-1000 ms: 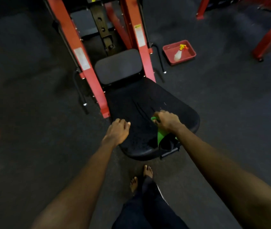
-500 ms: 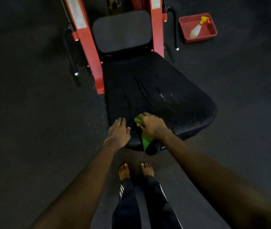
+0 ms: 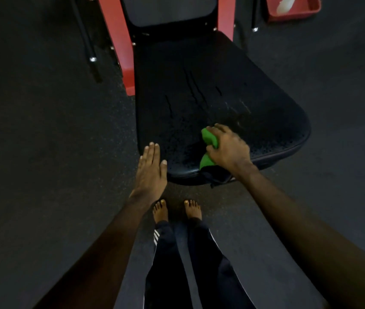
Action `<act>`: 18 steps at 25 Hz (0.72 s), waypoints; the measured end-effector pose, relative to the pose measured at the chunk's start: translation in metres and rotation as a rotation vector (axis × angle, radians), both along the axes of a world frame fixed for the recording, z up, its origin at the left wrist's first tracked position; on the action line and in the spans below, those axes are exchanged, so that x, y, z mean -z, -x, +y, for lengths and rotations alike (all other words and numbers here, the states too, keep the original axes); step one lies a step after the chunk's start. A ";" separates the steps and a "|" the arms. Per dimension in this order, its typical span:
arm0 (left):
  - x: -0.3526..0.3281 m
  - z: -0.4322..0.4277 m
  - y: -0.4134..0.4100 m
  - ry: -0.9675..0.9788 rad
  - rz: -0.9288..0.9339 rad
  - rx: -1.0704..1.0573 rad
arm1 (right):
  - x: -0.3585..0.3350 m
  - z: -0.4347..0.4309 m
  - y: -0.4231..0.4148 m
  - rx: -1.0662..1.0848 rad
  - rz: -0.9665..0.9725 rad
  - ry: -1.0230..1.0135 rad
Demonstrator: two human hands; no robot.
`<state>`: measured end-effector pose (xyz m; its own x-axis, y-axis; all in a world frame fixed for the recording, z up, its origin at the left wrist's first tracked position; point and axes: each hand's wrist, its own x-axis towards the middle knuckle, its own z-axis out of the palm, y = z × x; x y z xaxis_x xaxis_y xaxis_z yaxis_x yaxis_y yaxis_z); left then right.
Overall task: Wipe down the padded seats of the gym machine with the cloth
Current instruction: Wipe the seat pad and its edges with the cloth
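Early, prob.: R hand (image 3: 228, 148) gripping green cloth (image 3: 210, 136) on seat pad (image 3: 255, 103), lower centre; L hand (image 3: 151, 168) flat, empty. Streaks (image 3: 193, 88) mid-pad unwiped; back pad (image 3: 166, 10) up top too.

A gym — dark rubber flooring (image 3: 43, 130), a red steel machine frame (image 3: 119, 41), and black padded seats (image 3: 210, 90).

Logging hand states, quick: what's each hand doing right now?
Left hand: open, fingers straight, holding nothing.
Right hand: grips the green cloth against the padded seat.
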<state>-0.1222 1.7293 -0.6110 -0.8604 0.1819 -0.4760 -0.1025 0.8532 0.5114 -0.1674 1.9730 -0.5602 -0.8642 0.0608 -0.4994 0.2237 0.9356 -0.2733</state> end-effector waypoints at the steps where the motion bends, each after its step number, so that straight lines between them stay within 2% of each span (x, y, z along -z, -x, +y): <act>1: 0.001 0.000 -0.001 -0.006 0.002 0.000 | 0.000 0.010 0.002 0.064 0.003 -0.029; 5: 0.004 0.000 -0.002 -0.023 -0.005 -0.007 | 0.005 -0.022 0.012 0.268 0.047 -0.137; 8: 0.007 -0.005 -0.002 -0.028 0.006 0.014 | 0.008 -0.093 0.019 0.096 0.048 -0.056; 10: 0.010 -0.008 -0.003 -0.035 0.019 0.024 | 0.007 -0.108 0.016 -0.055 0.040 0.024; 13: 0.013 -0.007 -0.006 -0.078 0.054 0.008 | -0.004 -0.053 0.011 -0.071 0.016 -0.016; 16: 0.015 -0.007 -0.008 -0.086 0.059 -0.005 | -0.018 0.028 0.003 0.163 0.028 -0.166; 18: 0.014 -0.006 -0.007 -0.091 0.059 -0.020 | -0.020 0.049 0.003 0.305 0.070 -0.223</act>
<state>-0.1157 1.7237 -0.6252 -0.8904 0.2047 -0.4066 -0.0865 0.8009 0.5925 -0.1702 2.0224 -0.5399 -0.8211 0.4208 -0.3857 0.4890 0.8671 -0.0951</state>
